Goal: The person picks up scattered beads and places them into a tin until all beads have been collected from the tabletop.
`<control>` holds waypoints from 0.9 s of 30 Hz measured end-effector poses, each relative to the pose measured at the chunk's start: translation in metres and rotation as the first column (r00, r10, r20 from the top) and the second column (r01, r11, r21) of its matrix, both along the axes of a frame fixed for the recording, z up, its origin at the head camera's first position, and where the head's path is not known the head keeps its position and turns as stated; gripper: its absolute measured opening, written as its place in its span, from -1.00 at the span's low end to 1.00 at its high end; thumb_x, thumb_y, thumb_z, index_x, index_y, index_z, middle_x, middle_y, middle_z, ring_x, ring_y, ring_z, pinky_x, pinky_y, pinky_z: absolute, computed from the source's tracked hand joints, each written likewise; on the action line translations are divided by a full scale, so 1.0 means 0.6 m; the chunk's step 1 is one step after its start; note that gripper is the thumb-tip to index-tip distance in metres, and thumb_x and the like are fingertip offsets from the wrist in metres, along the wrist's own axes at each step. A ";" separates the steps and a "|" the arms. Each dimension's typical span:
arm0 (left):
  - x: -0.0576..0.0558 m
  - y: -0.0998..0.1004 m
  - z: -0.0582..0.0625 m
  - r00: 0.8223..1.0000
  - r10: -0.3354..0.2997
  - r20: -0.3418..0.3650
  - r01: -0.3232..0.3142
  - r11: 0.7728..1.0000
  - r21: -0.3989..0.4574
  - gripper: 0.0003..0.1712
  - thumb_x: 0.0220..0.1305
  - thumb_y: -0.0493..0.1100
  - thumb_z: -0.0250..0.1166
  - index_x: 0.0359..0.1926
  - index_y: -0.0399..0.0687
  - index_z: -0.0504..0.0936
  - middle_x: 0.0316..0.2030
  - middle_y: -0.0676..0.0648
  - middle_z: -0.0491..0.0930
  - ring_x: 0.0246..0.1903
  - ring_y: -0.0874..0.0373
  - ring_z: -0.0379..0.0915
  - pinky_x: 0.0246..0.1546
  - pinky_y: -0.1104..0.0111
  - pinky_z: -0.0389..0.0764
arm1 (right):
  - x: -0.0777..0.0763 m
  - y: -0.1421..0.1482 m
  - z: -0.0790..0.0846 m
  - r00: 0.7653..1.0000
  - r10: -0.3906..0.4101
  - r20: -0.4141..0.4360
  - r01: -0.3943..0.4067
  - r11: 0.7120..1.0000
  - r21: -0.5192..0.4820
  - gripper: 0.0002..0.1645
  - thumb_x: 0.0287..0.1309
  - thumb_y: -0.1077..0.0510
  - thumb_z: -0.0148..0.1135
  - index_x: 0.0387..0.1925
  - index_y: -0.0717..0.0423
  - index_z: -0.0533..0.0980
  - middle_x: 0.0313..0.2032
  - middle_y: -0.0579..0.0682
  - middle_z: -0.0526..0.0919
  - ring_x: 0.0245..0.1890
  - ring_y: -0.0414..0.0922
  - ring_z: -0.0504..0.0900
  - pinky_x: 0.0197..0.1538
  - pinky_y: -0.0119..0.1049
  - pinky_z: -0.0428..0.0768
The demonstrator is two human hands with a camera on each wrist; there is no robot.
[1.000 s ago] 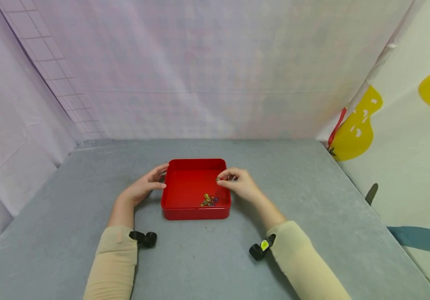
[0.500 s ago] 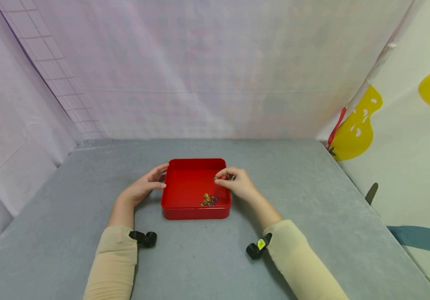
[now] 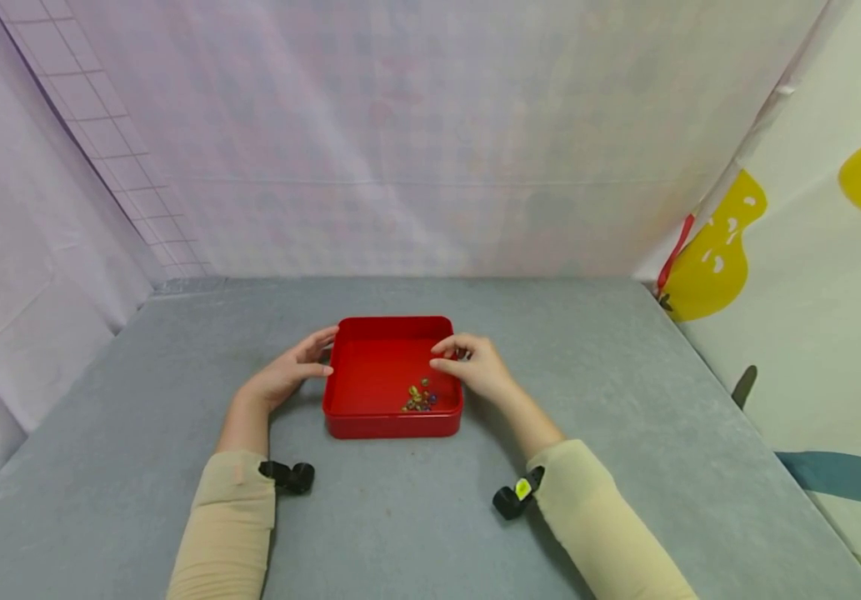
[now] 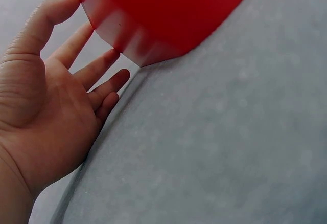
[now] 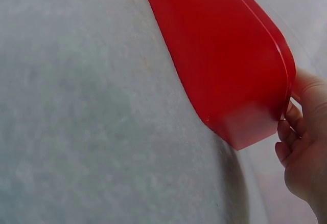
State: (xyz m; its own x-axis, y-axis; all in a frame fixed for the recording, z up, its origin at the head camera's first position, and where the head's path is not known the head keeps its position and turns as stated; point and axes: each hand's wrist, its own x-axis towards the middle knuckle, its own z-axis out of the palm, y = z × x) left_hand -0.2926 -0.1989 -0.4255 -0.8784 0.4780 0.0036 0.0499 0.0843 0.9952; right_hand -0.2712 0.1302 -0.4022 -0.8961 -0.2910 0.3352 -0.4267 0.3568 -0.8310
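Note:
In the head view a square red tray (image 3: 370,367) stands on the grey table. Several small shiny marbles (image 3: 418,402), yellowish, green and blue, lie bunched in its near right corner, and a single marble (image 3: 425,382) is just above the bunch. My left hand (image 3: 289,369) touches the tray's left side with spread, nearly straight fingers; the left wrist view shows fingertips on the red wall (image 4: 153,14). Over the right rim is my right hand (image 3: 475,365), thumb and forefinger slightly apart, with nothing seen between them. In the right wrist view the tray wall hides those fingertips.
The grey table (image 3: 385,517) spreads around the tray. A pale checked cloth (image 3: 430,167) hangs behind, and a white cloth with yellow shapes (image 3: 715,250) hangs at the right. Black wrist cameras (image 3: 291,478) sit on both sleeves.
A small green marble that my right thumb and forefinger pinched has been let go; one marble now shows below them near the bunch. The right hand first shifted slightly left. My left hand stays put.

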 end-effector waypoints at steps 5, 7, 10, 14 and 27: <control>0.001 0.000 0.001 1.000 0.000 0.001 0.000 1.000 -0.004 -0.19 0.29 -0.34 0.15 0.48 -0.08 0.02 0.44 -0.19 -0.03 0.38 -0.15 -0.15 0.26 -0.17 -0.07 | 0.000 0.001 -0.001 1.000 -0.010 0.025 0.010 1.000 0.008 -0.76 0.04 0.24 0.42 -0.23 0.28 0.64 -0.44 -0.02 0.55 -0.35 -0.03 0.44 -0.26 -0.23 0.38; 0.001 -0.001 0.001 1.000 -0.003 -0.004 0.003 1.000 -0.005 -0.19 0.29 -0.34 0.14 0.48 -0.11 0.01 0.44 -0.20 -0.04 0.39 -0.16 -0.16 0.26 -0.16 -0.06 | 0.003 0.001 0.002 0.999 -0.013 0.033 0.013 1.000 0.010 -0.77 0.04 0.25 0.42 -0.23 0.27 0.65 -0.43 -0.01 0.55 -0.34 -0.01 0.43 -0.26 -0.21 0.37; 0.002 -0.002 0.001 1.000 -0.001 -0.002 0.001 1.000 -0.006 -0.19 0.28 -0.35 0.15 0.48 -0.10 0.01 0.44 -0.20 -0.04 0.38 -0.16 -0.15 0.26 -0.16 -0.06 | -0.004 0.005 -0.007 0.999 -0.014 0.030 0.013 1.000 0.010 -0.77 0.04 0.21 0.43 -0.23 0.20 0.66 -0.43 -0.04 0.55 -0.32 -0.05 0.41 -0.26 -0.23 0.36; 0.002 -0.002 0.001 1.000 0.001 0.003 -0.001 1.000 -0.004 -0.18 0.29 -0.36 0.16 0.48 -0.08 0.01 0.45 -0.18 -0.04 0.38 -0.15 -0.15 0.26 -0.16 -0.06 | -0.002 0.005 -0.002 1.000 0.000 0.009 0.000 1.000 0.007 -0.76 0.04 0.20 0.43 -0.22 0.20 0.65 -0.43 -0.04 0.54 -0.30 -0.04 0.41 -0.24 -0.23 0.36; 0.000 -0.001 0.000 1.000 -0.004 -0.005 0.004 1.000 -0.005 -0.20 0.30 -0.35 0.15 0.48 -0.09 0.03 0.44 -0.19 -0.03 0.39 -0.16 -0.15 0.26 -0.16 -0.04 | 0.053 0.020 0.064 1.000 -0.004 -0.007 0.005 1.000 0.027 -0.74 0.08 0.33 0.34 -0.19 0.43 0.58 -0.38 0.07 0.59 -0.30 0.00 0.43 -0.19 -0.18 0.37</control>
